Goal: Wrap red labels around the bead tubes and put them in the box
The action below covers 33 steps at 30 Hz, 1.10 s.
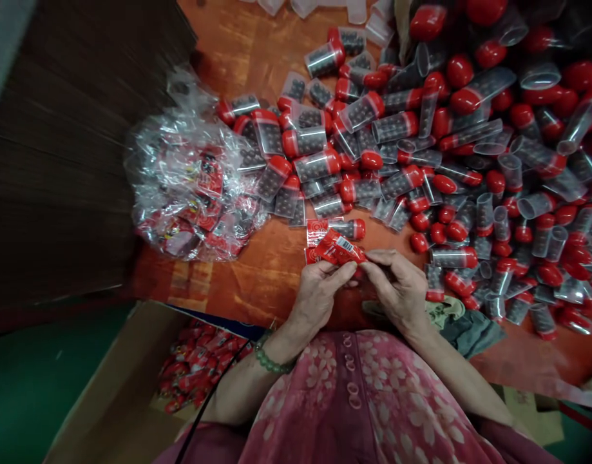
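Between the fingertips of both hands is a small red printed packet (341,246) with a white barcode patch. My left hand (319,290) pinches its lower edge. The thumb and fingers of my right hand (396,283) are closed at its right corner. Just beyond the packet lie more red printed pieces (315,231), flat on the orange tabletop (257,283). Beside them rests a clear tube with a red cap (353,229), dark beads inside. What the packet contains is hidden.
A crumpled clear plastic bag (194,187) of red packets sits at left. Many red-capped clear tubes (469,154) are heaped across the right. Below the table edge, a cardboard box (112,367) holds red packets (194,361). Dark cloth (472,332) lies by my right forearm.
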{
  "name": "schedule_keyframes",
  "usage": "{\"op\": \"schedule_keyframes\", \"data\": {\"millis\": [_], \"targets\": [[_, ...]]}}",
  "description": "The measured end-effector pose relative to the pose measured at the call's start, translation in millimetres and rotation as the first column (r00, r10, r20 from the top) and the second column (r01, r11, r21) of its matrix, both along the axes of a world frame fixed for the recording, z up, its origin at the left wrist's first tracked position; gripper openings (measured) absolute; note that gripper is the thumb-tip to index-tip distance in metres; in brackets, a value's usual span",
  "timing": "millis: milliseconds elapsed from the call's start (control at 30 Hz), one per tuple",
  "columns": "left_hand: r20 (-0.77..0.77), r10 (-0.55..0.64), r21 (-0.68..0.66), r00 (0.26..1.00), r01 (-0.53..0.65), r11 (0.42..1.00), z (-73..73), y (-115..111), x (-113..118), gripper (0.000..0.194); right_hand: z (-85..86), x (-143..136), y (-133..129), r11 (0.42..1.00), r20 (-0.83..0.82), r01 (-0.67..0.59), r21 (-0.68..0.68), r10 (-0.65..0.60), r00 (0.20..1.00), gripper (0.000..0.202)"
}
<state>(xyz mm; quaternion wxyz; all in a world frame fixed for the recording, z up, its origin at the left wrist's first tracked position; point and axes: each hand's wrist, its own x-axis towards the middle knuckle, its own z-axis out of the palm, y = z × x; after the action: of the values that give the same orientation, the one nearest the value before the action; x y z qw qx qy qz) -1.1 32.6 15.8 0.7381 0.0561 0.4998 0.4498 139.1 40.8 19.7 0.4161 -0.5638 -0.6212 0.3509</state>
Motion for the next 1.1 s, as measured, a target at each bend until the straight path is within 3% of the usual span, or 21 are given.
{"op": "schedule_keyframes", "data": {"millis": [100,167,300,467,667,867,1100], "targets": [[0.002,0.018,-0.004,1.0,-0.018,1.0,-3.7,1.2,0.6,0.041,-8.9,-8.5,-2.2,0.983,-0.097,0.124,-0.134,-0.138,0.986,0.01],[0.005,0.019,-0.014,1.0,-0.019,1.0,-7.3,2.0,0.4,0.044,-12.3,-10.9,-2.5,0.978,-0.1,0.135,-0.158,-0.152,0.983,0.012],[0.008,0.069,-0.006,0.998,-0.068,0.998,-11.1,4.1,-0.5,0.044,-9.2,-7.7,-3.0,0.995,-0.039,-0.028,-0.1,0.024,0.999,0.022],[-0.017,0.115,0.033,0.993,-0.114,0.993,-11.2,7.0,-0.8,0.042,-3.9,0.6,-6.0,0.952,-0.121,-0.217,-0.217,0.195,0.973,0.041],[-0.026,0.103,0.036,0.994,-0.102,0.994,-12.5,11.1,0.0,0.04,-13.3,-0.5,-6.0,0.98,0.071,-0.196,0.023,0.194,0.978,0.045],[-0.008,0.095,0.124,0.995,-0.093,0.988,-6.5,17.1,-2.2,0.038,-12.2,-1.2,1.9,0.98,-0.082,-0.162,-0.115,0.153,0.985,0.036],[-0.041,-0.001,0.119,0.999,0.006,0.993,-8.9,16.6,-7.2,0.038,-13.2,-1.4,1.4,0.987,0.028,-0.15,0.061,0.149,0.988,0.027]]}}
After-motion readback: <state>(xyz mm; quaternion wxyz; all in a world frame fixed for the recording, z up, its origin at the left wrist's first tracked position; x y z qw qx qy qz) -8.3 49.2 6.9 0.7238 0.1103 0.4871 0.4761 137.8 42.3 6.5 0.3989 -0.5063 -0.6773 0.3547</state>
